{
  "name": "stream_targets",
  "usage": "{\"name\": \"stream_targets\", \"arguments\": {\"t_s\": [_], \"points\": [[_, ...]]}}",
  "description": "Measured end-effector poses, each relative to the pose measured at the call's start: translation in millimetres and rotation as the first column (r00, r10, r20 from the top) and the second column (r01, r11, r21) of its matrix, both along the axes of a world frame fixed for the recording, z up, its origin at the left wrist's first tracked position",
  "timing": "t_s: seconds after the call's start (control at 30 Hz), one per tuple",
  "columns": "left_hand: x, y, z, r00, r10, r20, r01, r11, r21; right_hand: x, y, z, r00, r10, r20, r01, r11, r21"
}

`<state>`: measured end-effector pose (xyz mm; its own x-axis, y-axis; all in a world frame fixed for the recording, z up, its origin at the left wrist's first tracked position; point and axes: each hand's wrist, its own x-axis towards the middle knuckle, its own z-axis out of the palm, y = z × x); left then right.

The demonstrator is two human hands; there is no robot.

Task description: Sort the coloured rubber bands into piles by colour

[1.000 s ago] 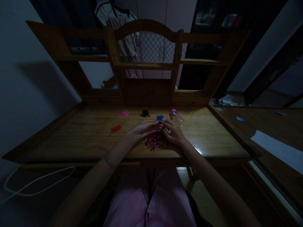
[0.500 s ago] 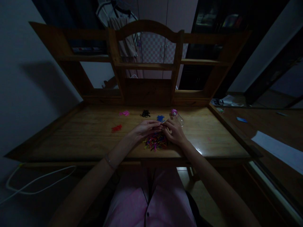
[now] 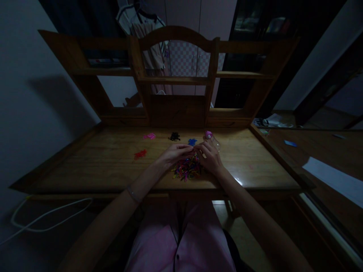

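Note:
Both my hands meet over a heap of small mixed-colour bands (image 3: 185,170) on a wooden desk (image 3: 107,162). My left hand (image 3: 174,154) reaches in from the left, its fingertips pinched together at the top of the heap. My right hand (image 3: 209,158) faces it, fingers curled, tips touching the left hand's. What the fingertips pinch is too small and dark to name. Sorted little piles lie beyond: red (image 3: 140,153), pink (image 3: 149,136), black (image 3: 174,136) and blue (image 3: 192,142). A clear bottle with a pink cap (image 3: 212,139) lies just behind my right hand.
A wooden hutch with shelves (image 3: 176,81) rises at the desk's back edge. A second wooden surface (image 3: 320,158) to the right carries a white sheet (image 3: 334,181) and a small blue item (image 3: 289,143). A white cable (image 3: 48,217) loops on the floor at left.
My hands stay together over the heap; the right hand has edged slightly up and toward the bottle. The view has shifted a little.

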<state>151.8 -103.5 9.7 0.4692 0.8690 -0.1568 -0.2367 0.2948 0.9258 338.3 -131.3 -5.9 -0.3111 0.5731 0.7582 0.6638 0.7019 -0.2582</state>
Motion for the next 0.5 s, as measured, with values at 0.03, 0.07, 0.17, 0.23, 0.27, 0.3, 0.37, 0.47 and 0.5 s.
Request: {"name": "stream_targets", "arguments": {"t_s": [0.03, 0.07, 0.17, 0.23, 0.27, 0.3, 0.37, 0.47, 0.5], "points": [[0, 1, -0.5, 1.0, -0.006, -0.002, 0.005, 1.0, -0.006, 0, 0, 0.0, 1.0, -0.005, 0.0, 0.005, 1.0, 0.001], [-1, 1, -0.9, 1.0, -0.013, 0.0, 0.013, 1.0, -0.011, 0, 0, 0.0, 1.0, -0.01, -0.002, 0.01, 1.0, 0.002], [-2, 4, -2.3, 0.999, -0.035, 0.03, 0.035, 0.999, -0.012, 0, -1, 0.6, 1.0, -0.02, -0.015, 0.02, 1.0, 0.016], [-3, 5, -2.9, 0.998, -0.035, 0.044, 0.036, 0.999, -0.011, 0, -1, 0.9, 0.999, -0.026, -0.028, 0.027, 0.999, 0.026], [-4, 5, -2.8, 0.999, -0.029, 0.042, 0.03, 0.999, -0.013, 1, -1, 0.9, 0.999, -0.031, -0.035, 0.032, 0.999, 0.029], [-5, 5, -2.5, 0.999, -0.017, 0.036, 0.018, 1.0, -0.012, 1, -1, 0.7, 0.998, -0.038, -0.045, 0.039, 0.999, 0.031], [-6, 3, -1.0, 1.0, 0.003, 0.013, -0.003, 1.0, 0.002, 1, 0, 0.0, 0.996, -0.054, -0.07, 0.056, 0.998, 0.038], [-9, 1, 2.1, 0.995, 0.03, -0.1, -0.024, 0.998, 0.064, 3, 3, -1.9, 0.99, -0.077, -0.118, 0.084, 0.995, 0.049], [-10, 2, 3.2, 0.988, 0.036, -0.15, -0.024, 0.996, 0.082, 4, 3, -2.6, 0.987, -0.085, -0.133, 0.093, 0.994, 0.054]]}}
